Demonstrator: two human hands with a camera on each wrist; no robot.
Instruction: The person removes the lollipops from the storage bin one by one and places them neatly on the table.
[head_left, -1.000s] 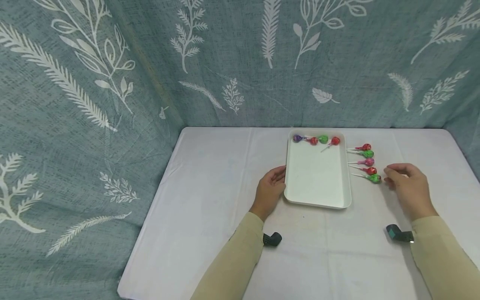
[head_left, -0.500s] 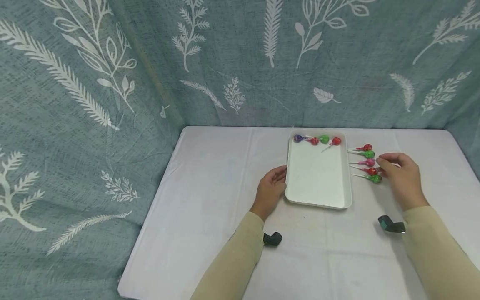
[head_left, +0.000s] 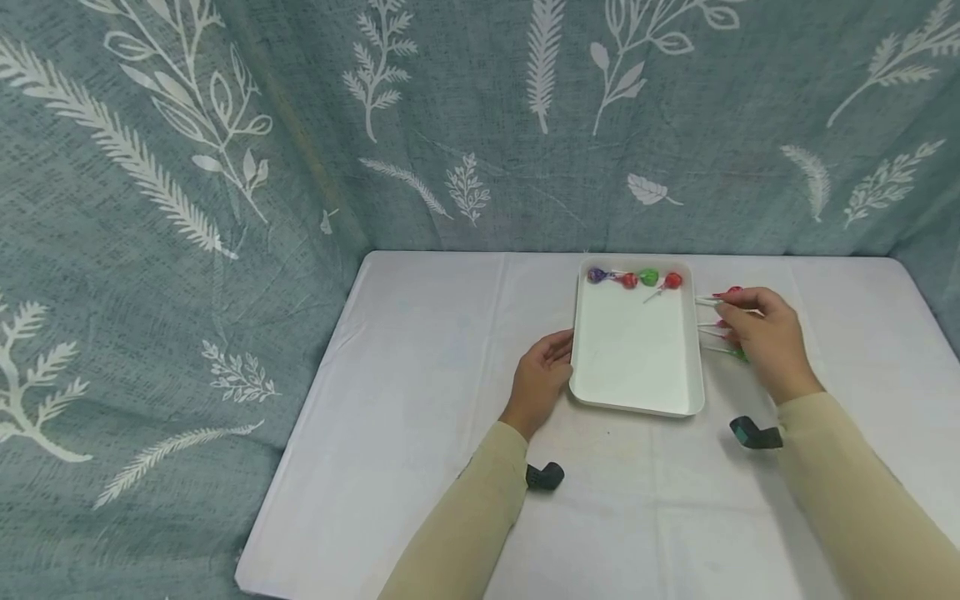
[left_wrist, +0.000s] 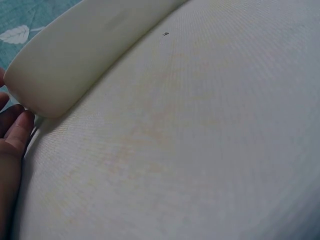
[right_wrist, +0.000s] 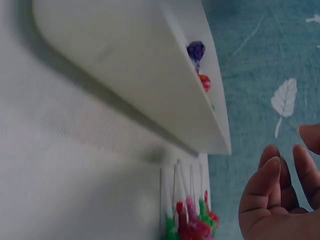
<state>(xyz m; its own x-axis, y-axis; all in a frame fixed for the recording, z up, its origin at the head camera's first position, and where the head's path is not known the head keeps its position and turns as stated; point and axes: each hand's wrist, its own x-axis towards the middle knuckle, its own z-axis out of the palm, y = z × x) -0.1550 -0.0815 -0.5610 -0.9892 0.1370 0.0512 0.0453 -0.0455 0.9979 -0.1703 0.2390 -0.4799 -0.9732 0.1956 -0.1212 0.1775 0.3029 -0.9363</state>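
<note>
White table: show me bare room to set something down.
Bare: the white table left of the left hand; most of the tray, nearer than the lollipops inside; the table right of the right hand. Crowded: right of the tray, where the right hand covers part of a lollipop row.

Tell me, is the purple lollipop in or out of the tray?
In: the purple lollipop lies within the rim of the white tray, at its far left corner.

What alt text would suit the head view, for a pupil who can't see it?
A person's right hand hovers over and partly hides a row of lollipops beside a white tray. The left hand touches the tray's left side. Four other lollipops lie inside along the far end; behind the table hangs a leaf-print curtain.
</note>
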